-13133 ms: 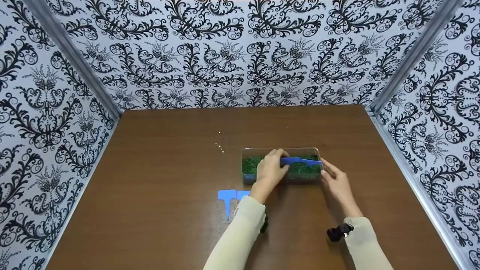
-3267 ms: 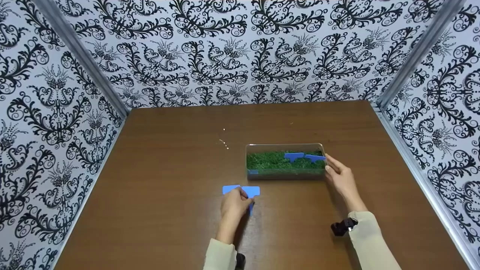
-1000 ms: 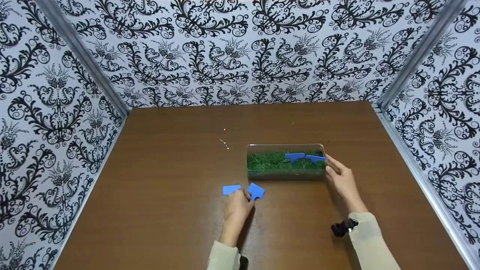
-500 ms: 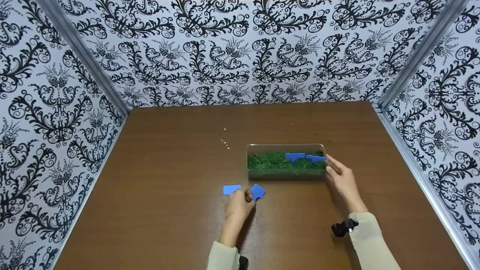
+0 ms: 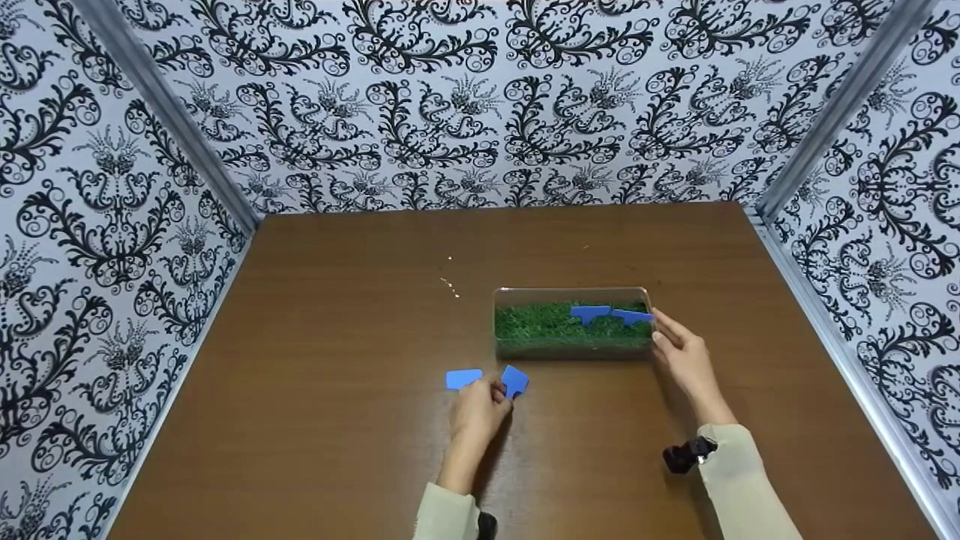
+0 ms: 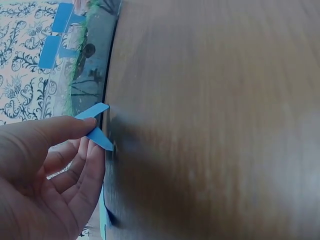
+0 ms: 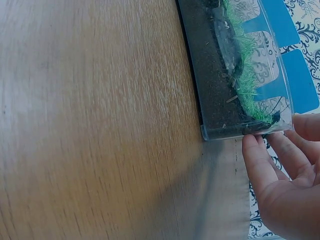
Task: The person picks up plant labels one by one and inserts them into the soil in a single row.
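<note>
My left hand (image 5: 478,411) pinches a blue T-shaped plant label (image 5: 514,381) between thumb and fingers, just above the table. In the left wrist view, the thumb presses on the label (image 6: 100,138) and its pointed stem faces the table. A second blue label (image 5: 463,379) lies on the table to the left, partly behind the hand. Two more labels (image 5: 590,313) stand upright in the grass of a clear plastic box (image 5: 570,351). My right hand (image 5: 684,360) touches the box's right end with fairly straight fingers; in the right wrist view, the fingertips (image 7: 250,142) rest against that end wall.
Dark soil (image 7: 210,85) shows through the box wall beneath green grass (image 7: 245,65). Small pale specks (image 5: 450,285) lie on the brown wooden table (image 5: 337,337) behind the left hand. Patterned walls (image 5: 480,112) enclose the table at the back and sides.
My left hand has gone from a label in the box to the table labels, then pinched the right one and turned it. The right hand stays at the box end.
</note>
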### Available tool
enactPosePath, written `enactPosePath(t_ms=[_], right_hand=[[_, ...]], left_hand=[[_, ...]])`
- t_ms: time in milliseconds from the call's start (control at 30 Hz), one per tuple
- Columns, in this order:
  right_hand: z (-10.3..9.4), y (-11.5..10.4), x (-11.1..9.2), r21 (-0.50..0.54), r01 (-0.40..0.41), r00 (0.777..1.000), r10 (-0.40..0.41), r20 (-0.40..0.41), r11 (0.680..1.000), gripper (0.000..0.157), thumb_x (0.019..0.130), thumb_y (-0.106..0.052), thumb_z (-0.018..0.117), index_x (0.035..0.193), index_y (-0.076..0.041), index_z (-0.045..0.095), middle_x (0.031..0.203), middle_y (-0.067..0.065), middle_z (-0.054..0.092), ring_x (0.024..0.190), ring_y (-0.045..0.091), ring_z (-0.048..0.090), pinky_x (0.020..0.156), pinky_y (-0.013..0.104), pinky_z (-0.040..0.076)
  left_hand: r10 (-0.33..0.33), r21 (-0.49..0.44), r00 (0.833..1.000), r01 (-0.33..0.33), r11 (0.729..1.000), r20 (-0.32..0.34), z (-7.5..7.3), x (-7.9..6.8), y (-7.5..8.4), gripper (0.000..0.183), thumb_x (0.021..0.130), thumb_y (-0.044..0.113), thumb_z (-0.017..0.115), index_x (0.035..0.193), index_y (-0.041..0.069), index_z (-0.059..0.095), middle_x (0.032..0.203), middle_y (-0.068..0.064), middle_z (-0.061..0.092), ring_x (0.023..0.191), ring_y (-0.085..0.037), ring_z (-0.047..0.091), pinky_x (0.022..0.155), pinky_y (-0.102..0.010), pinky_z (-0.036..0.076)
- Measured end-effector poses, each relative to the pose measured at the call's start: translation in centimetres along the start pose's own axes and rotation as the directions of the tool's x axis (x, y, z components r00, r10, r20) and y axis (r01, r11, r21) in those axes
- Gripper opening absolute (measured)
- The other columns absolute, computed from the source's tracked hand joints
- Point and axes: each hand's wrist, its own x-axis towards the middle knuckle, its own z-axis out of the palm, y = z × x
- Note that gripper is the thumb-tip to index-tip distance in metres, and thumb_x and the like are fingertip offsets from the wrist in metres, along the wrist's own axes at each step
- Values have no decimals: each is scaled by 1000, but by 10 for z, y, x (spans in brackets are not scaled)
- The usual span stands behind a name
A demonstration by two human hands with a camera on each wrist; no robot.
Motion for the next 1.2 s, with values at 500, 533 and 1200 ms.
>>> enactPosePath(t_ms=[500,533,1200], right_hand=[[0,-1,0,-8,-22,1000,22,6,1000,49,106,-6,41,154,-5,34,157,22,33,144,32,37,104,25,46],[0,-1,0,-9,-23,1000,23,7,1000,49,106,-6,41,154,-5,34,157,22,33,144,32,37,104,25,46],[1,-1,1,-11,-16,1000,16,2,1000,49,106,-5,42,154,-5,34,157,22,34,142,33,39,103,25,47]], left_hand=[[14,-102,1000,-15,995,-17,-2,1,4,13,83,9,75,85,15,64,78,4,68,70,-6,57,63,-26,48],[16,-101,1000,-18,995,-21,-2,2,4,13,83,9,75,85,15,63,78,4,67,70,-6,57,62,-26,48],[80,-106,993,-88,990,-84,-5,1,7,17,83,8,74,96,12,63,85,-1,69,79,-16,64,69,-35,52]])
